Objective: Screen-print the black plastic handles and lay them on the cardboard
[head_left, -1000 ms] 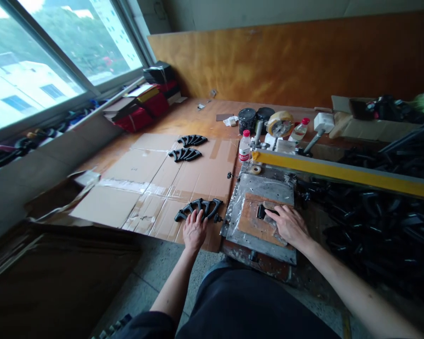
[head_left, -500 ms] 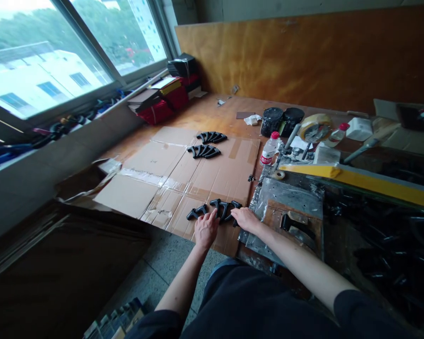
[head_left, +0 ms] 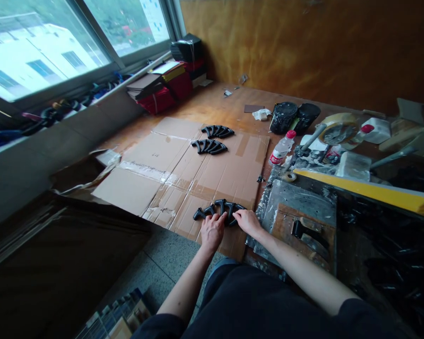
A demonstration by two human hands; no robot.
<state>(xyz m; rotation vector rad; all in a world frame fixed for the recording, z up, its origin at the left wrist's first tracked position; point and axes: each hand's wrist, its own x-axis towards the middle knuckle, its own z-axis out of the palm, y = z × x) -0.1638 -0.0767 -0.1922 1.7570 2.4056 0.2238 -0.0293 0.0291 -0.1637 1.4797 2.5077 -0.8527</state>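
Several black curved parts (head_left: 220,205) lie in a row near the front edge of the flattened cardboard (head_left: 229,174). My left hand (head_left: 212,230) rests over the middle of this row, its fingers touching the parts. At the row's right end, my right hand (head_left: 246,220) has its fingers closed on the rightmost black part. Farther back on the cardboard are two nested groups of similar black parts, a rear one (head_left: 217,131) and a nearer one (head_left: 209,147).
A red-capped bottle (head_left: 281,148) and two black jars (head_left: 284,117) stand right of the cardboard. Nearer is a metal plate with a wooden block (head_left: 282,226) and a black part. A yellow-edged bin (head_left: 367,190) of black parts fills the right. Red boxes (head_left: 155,100) sit by the window.
The view has shifted. My right hand and the rightmost black part have moved closer in to the rest of the row. My left hand stays over the row.
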